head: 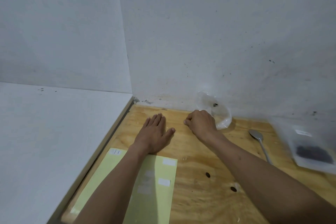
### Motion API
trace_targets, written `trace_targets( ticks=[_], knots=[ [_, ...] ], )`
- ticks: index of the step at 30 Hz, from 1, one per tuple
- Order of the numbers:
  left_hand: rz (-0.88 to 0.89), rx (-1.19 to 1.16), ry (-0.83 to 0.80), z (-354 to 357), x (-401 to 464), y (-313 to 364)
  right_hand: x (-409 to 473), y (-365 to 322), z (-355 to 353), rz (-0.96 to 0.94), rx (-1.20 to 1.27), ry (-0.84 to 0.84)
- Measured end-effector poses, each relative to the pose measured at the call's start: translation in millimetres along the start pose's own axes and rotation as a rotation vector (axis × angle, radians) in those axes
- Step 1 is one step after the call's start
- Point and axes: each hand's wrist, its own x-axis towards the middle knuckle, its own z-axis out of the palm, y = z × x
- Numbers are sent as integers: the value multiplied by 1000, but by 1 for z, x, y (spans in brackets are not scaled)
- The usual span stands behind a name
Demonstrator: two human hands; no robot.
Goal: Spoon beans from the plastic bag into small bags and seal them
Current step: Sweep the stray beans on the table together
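Head camera, looking down at a plywood tabletop (190,151) set into a white corner: a person's left hand (154,132) lies flat and open on the wood, fingers together, holding nothing, its wrist at the top edge of a pale yellow label sheet (160,178). The right hand (201,122) is curled loosely with thumb and fingertips pinched together; whether it grips an edge of the small clear bag (218,112) just behind it, against the wall, cannot be told. That small bag looks almost empty, with one or two dark specks inside. The spoon (260,143) lies untouched on the table to the right, bowl toward the wall. Beyond it, at the right edge, the large plastic bag (312,151) rests with a dark mass of beans in its lower part. Two loose beans (207,174) sit on the wood near the right forearm.

The thin bag looks limp, so it could collapse or slide when filled unless its mouth is held open. The forearm could also sweep the stray beans off the table.
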Motion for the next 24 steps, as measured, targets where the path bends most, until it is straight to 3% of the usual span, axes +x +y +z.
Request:
trace_targets(
  ticks=[4, 7, 10, 13, 19, 24],
  knots=[
    [4, -19, 23, -1, 2, -3, -3, -5, -2, 42, 94, -32],
    [1, -8, 33, 0, 4, -6, -18, -10, -13, 184, 460, -98],
    [-5, -13, 43, 1, 5, -8, -32, -13, -34, 400, 828, -310],
    [-3, -15, 39, 1, 3, -10, -49, -4, -44, 470, 979, -389],
    [32, 100, 49, -8, 3, 6, -82, 29, -44, 240, 497, -143],
    [79, -29, -48, 1, 1, 28, -89, 42, -41, 38, 61, 11]
  ],
)
